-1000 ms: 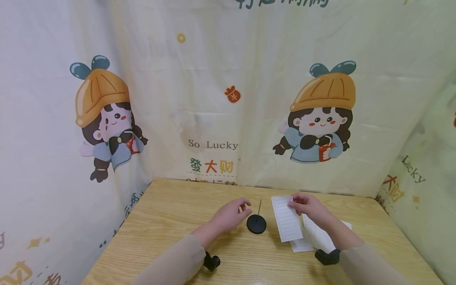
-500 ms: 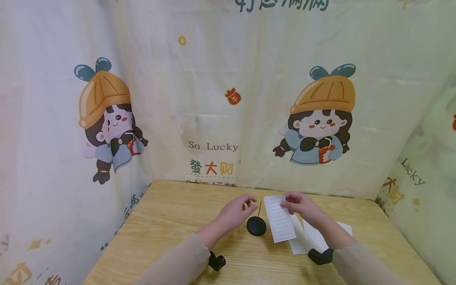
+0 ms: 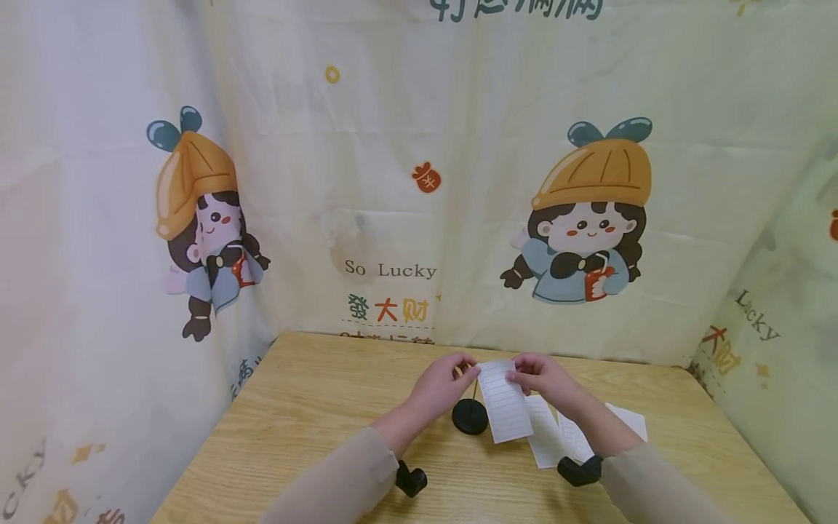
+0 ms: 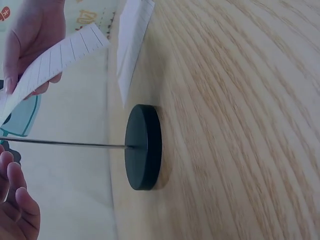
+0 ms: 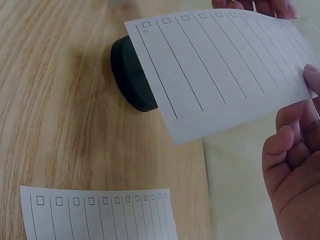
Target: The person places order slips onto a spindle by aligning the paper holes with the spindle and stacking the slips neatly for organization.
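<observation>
Checklist slip: the paper slip (image 3: 505, 404) has shifted leftward over the last second, from well to the side of the rod (image 4: 75, 144) to just beside it; its top corner now meets the tips of the left hand or comes very near them.
What the shift means: slip, rod and both hands now gather at one spot, so the work seems to centre on the rod's upper end; the slip looks held up in the air, with no sign that the rod supports it.
Right hand: the right hand (image 3: 548, 378) pinches the slip by its upper right edge, thumb in front and fingers behind.
Left hand: the left hand (image 3: 444, 384) has edged toward the slip; its fingers bend loosely by the rod's top, and whether they touch or grasp anything cannot be told.
Rod and base: a thin, straight, metal-looking rod rises from a thick black disc base (image 4: 145, 147), smooth and matt, standing flat on the worktop (image 3: 314, 415).
Slip's make: thin white paper, a long rectangle bowing in a soft curve, printed with parallel lines, each headed by a small square box.
Loose sheets: more white paper lies right of the base, the nearest sheet (image 3: 546, 440) ruled and boxed likewise.
Worktop surface: pale wood look, streaked with long brown grain.
Backdrop: a creased cream cloth (image 3: 393, 218) with cartoon figures and lettering hangs behind.
</observation>
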`<act>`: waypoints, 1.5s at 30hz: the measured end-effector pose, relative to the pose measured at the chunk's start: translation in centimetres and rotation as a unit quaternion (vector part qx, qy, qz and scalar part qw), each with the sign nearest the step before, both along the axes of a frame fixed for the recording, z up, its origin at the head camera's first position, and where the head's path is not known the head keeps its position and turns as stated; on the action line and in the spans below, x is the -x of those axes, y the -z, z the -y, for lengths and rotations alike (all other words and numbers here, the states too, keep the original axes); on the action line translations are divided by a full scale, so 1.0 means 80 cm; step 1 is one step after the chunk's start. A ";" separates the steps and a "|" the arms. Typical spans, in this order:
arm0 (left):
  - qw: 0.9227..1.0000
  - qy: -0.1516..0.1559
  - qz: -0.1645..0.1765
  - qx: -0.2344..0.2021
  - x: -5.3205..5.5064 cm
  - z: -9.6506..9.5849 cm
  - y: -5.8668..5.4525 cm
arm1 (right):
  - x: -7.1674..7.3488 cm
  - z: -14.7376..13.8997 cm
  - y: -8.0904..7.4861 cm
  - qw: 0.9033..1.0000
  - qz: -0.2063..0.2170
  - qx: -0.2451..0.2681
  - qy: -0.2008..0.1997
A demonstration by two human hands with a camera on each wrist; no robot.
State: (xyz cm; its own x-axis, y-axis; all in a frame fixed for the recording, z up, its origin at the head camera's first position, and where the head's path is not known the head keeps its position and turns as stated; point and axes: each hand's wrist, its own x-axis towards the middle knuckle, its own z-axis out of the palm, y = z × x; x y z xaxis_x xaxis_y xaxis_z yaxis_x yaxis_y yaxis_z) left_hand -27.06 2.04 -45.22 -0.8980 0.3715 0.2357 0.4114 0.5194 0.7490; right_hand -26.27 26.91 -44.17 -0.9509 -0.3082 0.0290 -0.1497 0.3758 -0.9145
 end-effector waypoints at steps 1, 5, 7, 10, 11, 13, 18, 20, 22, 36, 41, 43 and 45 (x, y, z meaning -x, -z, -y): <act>1.000 -0.001 0.002 -0.003 0.000 -0.002 -0.001 | 0.000 0.000 0.001 1.000 -0.004 -0.002 -0.003; 1.000 -0.006 0.009 -0.014 0.000 -0.006 -0.003 | 0.000 0.000 0.002 1.000 -0.008 -0.002 -0.006; 1.000 -0.008 0.013 -0.015 0.000 -0.008 -0.003 | 0.000 0.000 0.003 1.000 -0.008 -0.001 -0.005; 1.000 -0.012 0.015 -0.012 -0.001 -0.009 -0.004 | 0.001 0.001 0.006 1.000 -0.007 0.000 -0.005; 1.000 -0.013 0.014 -0.013 -0.001 -0.010 -0.004 | 0.001 0.001 0.006 1.000 -0.007 0.001 -0.005; 1.000 -0.015 0.012 -0.012 0.000 -0.010 -0.003 | 0.002 0.002 0.007 1.000 -0.008 0.003 -0.006; 1.000 -0.023 0.015 -0.013 -0.001 -0.012 -0.004 | 0.002 0.002 0.008 1.000 -0.008 0.007 -0.007; 0.999 -0.024 0.019 -0.015 -0.001 -0.013 -0.005 | 0.002 0.001 0.008 1.000 -0.007 0.009 -0.007; 0.999 -0.024 0.022 -0.019 -0.002 -0.013 -0.005 | 0.002 0.001 0.009 1.000 -0.005 0.011 -0.006; 0.997 -0.017 0.038 -0.057 -0.001 -0.013 -0.004 | -0.005 -0.003 0.017 1.000 0.014 0.003 -0.008; 0.997 -0.015 0.049 -0.060 0.003 -0.014 0.000 | -0.009 -0.006 0.020 1.000 0.019 -0.014 0.002; 0.996 -0.010 0.061 -0.067 0.004 -0.014 0.000 | -0.010 -0.007 0.022 1.000 0.019 -0.016 0.004; 0.994 -0.004 0.075 -0.076 0.006 -0.014 -0.001 | -0.010 -0.008 0.023 1.000 0.016 -0.016 0.003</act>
State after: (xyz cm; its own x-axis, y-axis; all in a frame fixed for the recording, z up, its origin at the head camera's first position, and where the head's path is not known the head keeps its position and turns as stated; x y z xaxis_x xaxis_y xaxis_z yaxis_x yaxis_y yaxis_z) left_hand -27.51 3.17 -45.14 -0.9300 0.3348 0.1516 0.2853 0.3977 0.8720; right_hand -25.45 27.53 -45.98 -0.9532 -0.3021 -0.0112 -0.1179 0.4057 -0.9064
